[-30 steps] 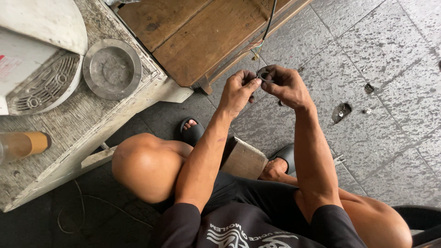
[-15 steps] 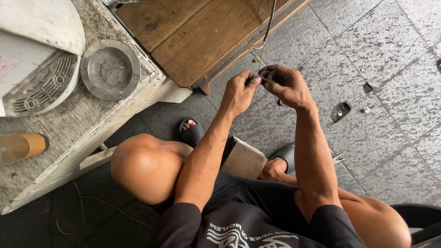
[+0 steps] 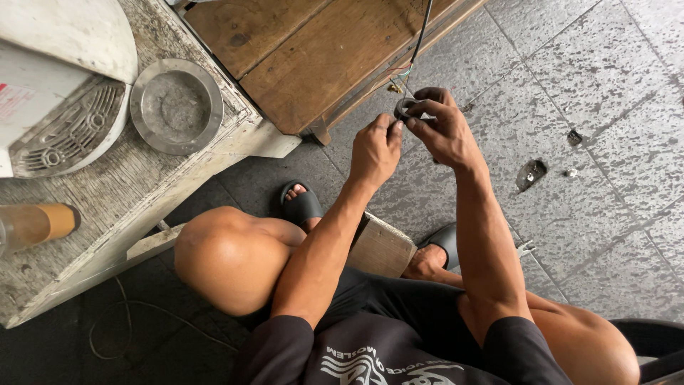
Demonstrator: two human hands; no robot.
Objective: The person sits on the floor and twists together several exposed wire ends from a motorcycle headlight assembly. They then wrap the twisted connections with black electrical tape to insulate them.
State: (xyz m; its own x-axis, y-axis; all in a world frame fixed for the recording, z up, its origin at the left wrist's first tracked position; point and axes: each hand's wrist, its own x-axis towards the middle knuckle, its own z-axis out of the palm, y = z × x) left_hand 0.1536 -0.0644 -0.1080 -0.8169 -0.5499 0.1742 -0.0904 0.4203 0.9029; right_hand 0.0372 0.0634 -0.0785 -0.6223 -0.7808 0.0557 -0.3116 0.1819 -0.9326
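Observation:
I am seated low over a grey stone floor, both arms stretched forward. My right hand [image 3: 440, 127] holds a small dark ring-shaped roll [image 3: 406, 108], likely tape, between thumb and fingers. My left hand [image 3: 375, 147] pinches at the roll's near edge, fingertips touching those of the right hand. A black cable [image 3: 422, 36] with thin coloured wires at its end hangs down to the hands from above. Whether the wires are gripped is hidden by the fingers.
A brown wooden panel [image 3: 313, 50] lies on the floor beyond my hands. At left a worn white bench [image 3: 135, 192] carries a round metal dish [image 3: 176, 105], a white fan housing [image 3: 57, 85] and a bottle [image 3: 32, 223]. Small dark parts [image 3: 531, 173] lie on the floor at right.
Both hands stay together at the roll with only small finger shifts. The view has shifted slightly.

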